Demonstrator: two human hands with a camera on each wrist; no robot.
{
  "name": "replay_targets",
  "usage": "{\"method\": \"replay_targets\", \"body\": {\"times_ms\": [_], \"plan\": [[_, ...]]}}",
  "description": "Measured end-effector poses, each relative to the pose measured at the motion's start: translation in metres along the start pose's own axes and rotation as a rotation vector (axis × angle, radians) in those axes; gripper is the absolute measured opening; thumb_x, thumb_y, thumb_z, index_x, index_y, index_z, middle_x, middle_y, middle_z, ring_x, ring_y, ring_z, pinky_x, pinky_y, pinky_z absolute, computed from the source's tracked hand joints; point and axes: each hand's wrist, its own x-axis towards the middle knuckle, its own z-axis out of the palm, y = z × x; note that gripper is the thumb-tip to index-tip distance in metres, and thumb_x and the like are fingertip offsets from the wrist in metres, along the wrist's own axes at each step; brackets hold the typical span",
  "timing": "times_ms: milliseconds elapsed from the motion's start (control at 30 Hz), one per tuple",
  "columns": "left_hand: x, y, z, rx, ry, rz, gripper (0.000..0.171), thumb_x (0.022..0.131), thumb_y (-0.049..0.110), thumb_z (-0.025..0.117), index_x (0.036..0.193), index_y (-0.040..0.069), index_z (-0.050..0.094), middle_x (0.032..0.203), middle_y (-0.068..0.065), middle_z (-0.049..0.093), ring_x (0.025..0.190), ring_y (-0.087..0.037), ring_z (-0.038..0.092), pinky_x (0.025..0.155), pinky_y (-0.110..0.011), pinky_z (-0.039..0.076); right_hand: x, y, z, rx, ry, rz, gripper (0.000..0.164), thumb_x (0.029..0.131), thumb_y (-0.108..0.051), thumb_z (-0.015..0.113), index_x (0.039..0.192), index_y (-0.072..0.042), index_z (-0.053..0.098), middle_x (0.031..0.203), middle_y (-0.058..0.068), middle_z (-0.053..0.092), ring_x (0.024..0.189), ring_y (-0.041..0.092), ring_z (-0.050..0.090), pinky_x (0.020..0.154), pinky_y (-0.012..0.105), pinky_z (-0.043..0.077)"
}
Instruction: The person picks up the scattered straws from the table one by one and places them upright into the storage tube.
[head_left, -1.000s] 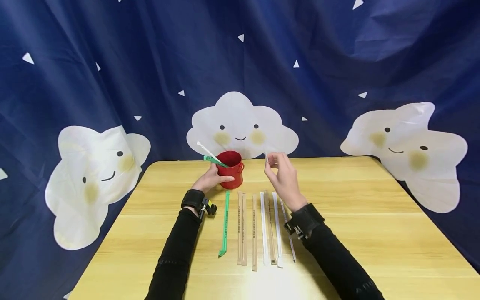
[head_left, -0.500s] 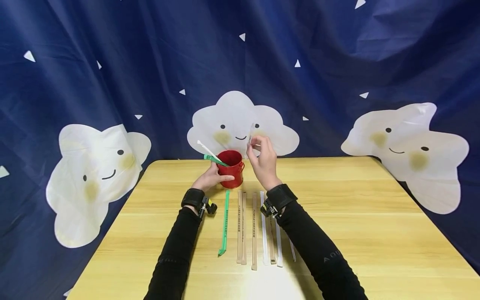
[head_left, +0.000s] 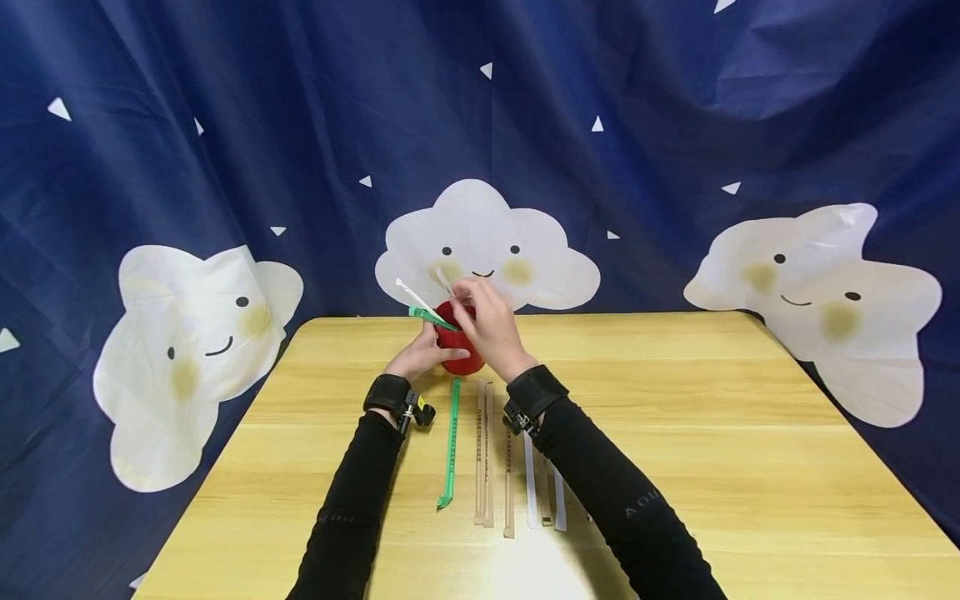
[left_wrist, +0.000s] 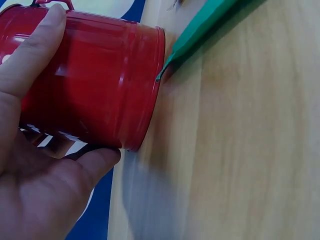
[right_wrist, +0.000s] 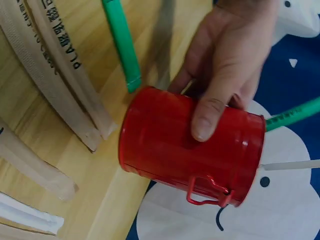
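My left hand (head_left: 417, 357) grips a small red metal bucket (head_left: 463, 365) near the back of the table, its thumb lying across the bucket's front in the right wrist view. A green paper-wrapped straw (head_left: 427, 315) and a white straw (head_left: 414, 295) lean out of the bucket to the left. Over the mouth of the bucket, my right hand (head_left: 491, 327) pinches a thin pale straw (head_left: 444, 282), tilted with its top up to the left. The right hand hides part of the rim, and the lower end of the pinched straw cannot be seen.
In front of the bucket lies a row of wrapped straws: a green straw (head_left: 450, 446), several brown straws (head_left: 509, 479) and white straws (head_left: 560, 500). My right forearm covers part of the row. A dark blue curtain (head_left: 645, 167) with printed clouds hangs behind the table.
The right hand has carried the pale straw leftward, from right of the bucket to above its mouth. The left hand and bucket have stayed in place.
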Motion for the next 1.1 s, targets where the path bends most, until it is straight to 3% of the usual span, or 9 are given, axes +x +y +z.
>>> {"method": "replay_targets", "body": {"times_ms": [233, 400, 633, 833, 1100], "plan": [[-0.003, 0.002, 0.001, -0.019, -0.007, 0.031, 0.090, 0.089, 0.001, 0.076, 0.158, 0.021, 0.021, 0.154, -0.009, 0.040, 0.141, -0.030, 0.040, 0.120, -0.050, 0.029, -0.003, -0.003, 0.012, -0.030, -0.136, 0.107, 0.015, 0.100, -0.003, 0.062, 0.115, -0.002, 0.061, 0.107, 0.011, 0.064, 0.099, 0.021, 0.067, 0.088, 0.029, 0.056], [-0.005, 0.001, 0.000, 0.008, -0.001, 0.031, 0.098, 0.090, 0.003, 0.074, 0.161, 0.023, 0.010, 0.159, -0.009, 0.033, 0.145, -0.030, 0.032, 0.122, -0.052, 0.022, -0.005, -0.002, 0.021, -0.032, -0.204, 0.140, 0.017, 0.100, -0.002, 0.062, 0.116, -0.002, 0.061, 0.110, 0.010, 0.064, 0.103, 0.022, 0.066, 0.091, 0.031, 0.055], [-0.002, 0.000, -0.001, 0.017, -0.006, 0.004, 0.093, 0.089, 0.009, 0.077, 0.158, 0.025, 0.017, 0.155, -0.005, 0.041, 0.141, -0.024, 0.040, 0.119, -0.047, 0.031, -0.004, 0.006, 0.027, -0.060, -0.235, 0.230, 0.016, 0.102, -0.005, 0.059, 0.118, -0.004, 0.061, 0.112, 0.009, 0.063, 0.103, 0.021, 0.064, 0.092, 0.031, 0.054], [0.001, 0.001, -0.001, 0.002, -0.005, 0.003, 0.089, 0.089, 0.007, 0.078, 0.156, 0.021, 0.022, 0.150, -0.005, 0.047, 0.136, -0.023, 0.046, 0.116, -0.045, 0.036, -0.007, 0.011, 0.028, -0.088, -0.250, 0.242, 0.015, 0.101, -0.003, 0.058, 0.116, -0.003, 0.059, 0.111, 0.011, 0.062, 0.101, 0.023, 0.064, 0.089, 0.033, 0.055], [-0.003, 0.004, 0.000, -0.029, -0.011, -0.012, 0.095, 0.090, 0.003, 0.075, 0.158, 0.016, 0.011, 0.158, -0.010, 0.035, 0.141, -0.026, 0.040, 0.116, -0.047, 0.035, -0.011, 0.016, 0.032, -0.122, -0.271, 0.230, 0.014, 0.101, -0.001, 0.057, 0.115, -0.002, 0.057, 0.110, 0.012, 0.062, 0.099, 0.024, 0.064, 0.086, 0.034, 0.056]]}}
